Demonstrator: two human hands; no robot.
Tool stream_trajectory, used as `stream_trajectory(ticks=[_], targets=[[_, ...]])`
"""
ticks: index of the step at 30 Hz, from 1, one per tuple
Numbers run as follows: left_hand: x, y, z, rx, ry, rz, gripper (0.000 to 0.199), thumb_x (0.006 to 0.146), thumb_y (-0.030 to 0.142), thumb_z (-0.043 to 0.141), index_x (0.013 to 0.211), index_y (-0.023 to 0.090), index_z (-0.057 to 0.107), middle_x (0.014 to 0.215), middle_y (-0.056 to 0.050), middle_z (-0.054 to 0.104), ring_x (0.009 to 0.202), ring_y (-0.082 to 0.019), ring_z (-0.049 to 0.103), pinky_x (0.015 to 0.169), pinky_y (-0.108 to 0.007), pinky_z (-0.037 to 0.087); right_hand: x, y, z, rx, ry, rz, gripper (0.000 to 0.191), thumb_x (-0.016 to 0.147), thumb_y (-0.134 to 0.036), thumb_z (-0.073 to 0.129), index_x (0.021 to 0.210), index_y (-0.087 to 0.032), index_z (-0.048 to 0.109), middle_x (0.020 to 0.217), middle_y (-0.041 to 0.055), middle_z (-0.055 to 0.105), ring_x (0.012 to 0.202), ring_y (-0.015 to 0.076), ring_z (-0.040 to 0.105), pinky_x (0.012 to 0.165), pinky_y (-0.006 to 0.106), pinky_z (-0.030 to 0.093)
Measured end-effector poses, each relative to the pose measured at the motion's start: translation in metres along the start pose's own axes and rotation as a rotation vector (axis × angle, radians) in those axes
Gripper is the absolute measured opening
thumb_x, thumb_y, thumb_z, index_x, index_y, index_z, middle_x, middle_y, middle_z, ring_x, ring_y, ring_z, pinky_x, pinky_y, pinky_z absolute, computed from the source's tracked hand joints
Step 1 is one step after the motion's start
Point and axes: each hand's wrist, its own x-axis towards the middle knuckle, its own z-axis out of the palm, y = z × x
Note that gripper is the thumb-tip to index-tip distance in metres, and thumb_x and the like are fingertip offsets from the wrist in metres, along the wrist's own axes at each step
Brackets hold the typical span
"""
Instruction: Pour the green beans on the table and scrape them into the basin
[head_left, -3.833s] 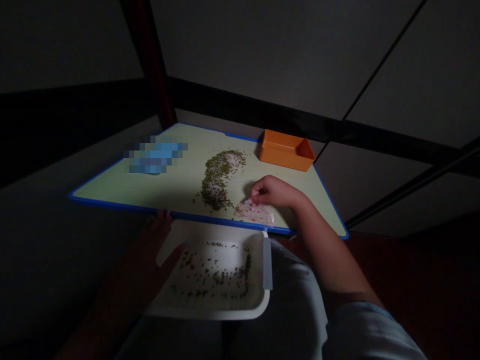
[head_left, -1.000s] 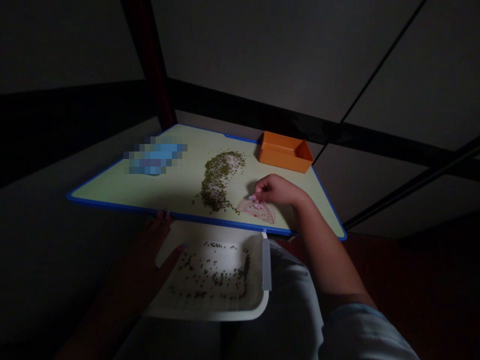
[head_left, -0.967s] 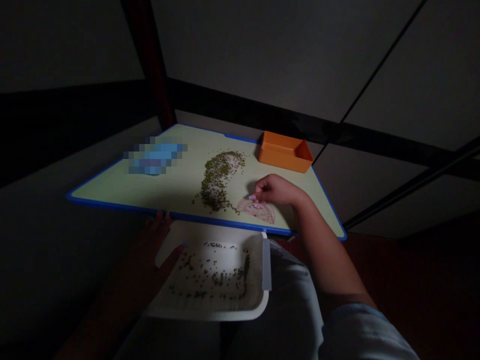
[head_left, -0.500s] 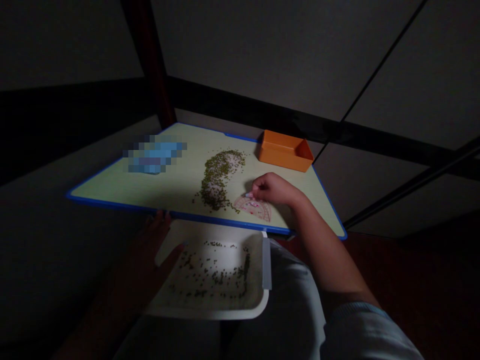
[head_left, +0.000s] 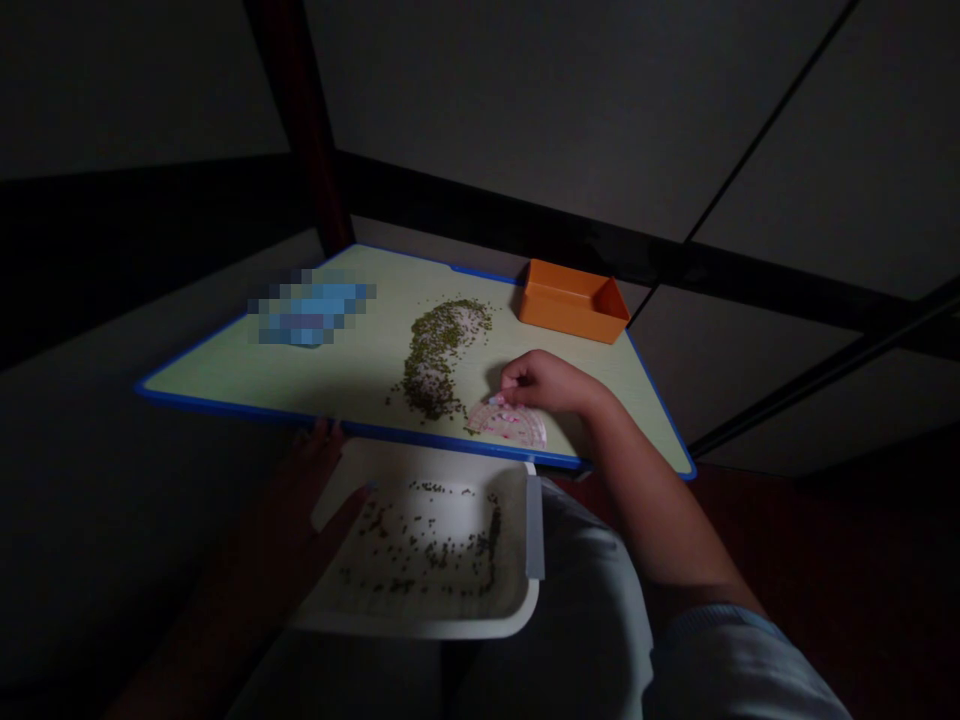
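Note:
My right hand (head_left: 547, 382) is above the board, fingers pinched on the upper edge of a clear, pinkish semicircular protractor (head_left: 510, 425). Left of it, a curved heap of small green beans (head_left: 433, 362) lies on the pale board (head_left: 345, 380) with a blue rim. My left hand (head_left: 304, 490), in deep shadow, grips the left side of a white plastic tub (head_left: 517, 615), its thumb reaching over the inside. Scattered green beans (head_left: 442, 550) lie in the tub, which sits on my lap below the board's front edge.
An orange open box (head_left: 574, 312) stands at the board's back right corner. A blurred-out blue object (head_left: 311, 315) lies on the left part. Dark panelled walls (head_left: 600, 110) rise behind, and a grey strip (head_left: 534, 530) is on the tub's right rim.
My right hand and the protractor have shifted slightly, the protractor a little to the right and toward me. My left hand and the tub have stayed put.

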Motion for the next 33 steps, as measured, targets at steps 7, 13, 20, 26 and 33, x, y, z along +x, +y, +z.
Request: stream_trajectory(ticks=[7, 13, 20, 26, 33], targets=[[0.000, -0.005, 0.004, 0.002, 0.003, 0.020, 0.078, 0.082, 0.066, 0.036, 0.145, 0.019, 0.033, 0.159, -0.010, 0.029, 0.146, -0.026, 0.028, 0.118, -0.049, 0.030, 0.007, 0.000, 0.009, -0.032, -0.006, -0.036, 0.022, 0.081, -0.025, 0.062, 0.063, -0.013, 0.059, 0.055, -0.0032, 0.054, 0.054, 0.0081, 0.045, 0.058, 0.023, 0.031], [0.000, -0.005, 0.005, -0.004, 0.004, 0.011, 0.078, 0.081, 0.065, 0.037, 0.145, 0.021, 0.034, 0.159, -0.008, 0.029, 0.146, -0.026, 0.028, 0.117, -0.049, 0.031, 0.009, 0.000, 0.012, 0.004, -0.043, -0.054, 0.022, 0.082, -0.026, 0.062, 0.064, -0.013, 0.060, 0.056, -0.0034, 0.055, 0.055, 0.0083, 0.046, 0.059, 0.023, 0.032], [0.001, 0.001, 0.000, -0.011, -0.022, -0.016, 0.076, 0.081, 0.064, 0.037, 0.144, 0.021, 0.035, 0.158, -0.009, 0.030, 0.146, -0.027, 0.028, 0.118, -0.051, 0.030, 0.004, -0.001, 0.006, -0.023, 0.014, -0.004, 0.022, 0.082, -0.025, 0.061, 0.064, -0.013, 0.061, 0.057, -0.0023, 0.057, 0.054, 0.0080, 0.047, 0.060, 0.023, 0.033], [0.001, -0.001, 0.001, 0.016, -0.022, 0.006, 0.080, 0.081, 0.066, 0.035, 0.144, 0.017, 0.035, 0.158, -0.011, 0.030, 0.146, -0.027, 0.028, 0.118, -0.049, 0.030, 0.003, -0.002, 0.003, -0.064, 0.094, 0.045, 0.021, 0.081, -0.024, 0.061, 0.065, -0.012, 0.063, 0.055, -0.0022, 0.057, 0.052, 0.0077, 0.045, 0.058, 0.023, 0.031], [0.002, 0.001, 0.000, 0.016, -0.016, 0.002, 0.081, 0.081, 0.068, 0.034, 0.144, 0.017, 0.035, 0.158, -0.010, 0.030, 0.146, -0.027, 0.028, 0.118, -0.048, 0.029, -0.002, 0.004, -0.004, -0.111, 0.131, 0.100, 0.022, 0.081, -0.029, 0.063, 0.068, -0.011, 0.066, 0.057, -0.0004, 0.057, 0.054, 0.0089, 0.045, 0.056, 0.025, 0.030]])
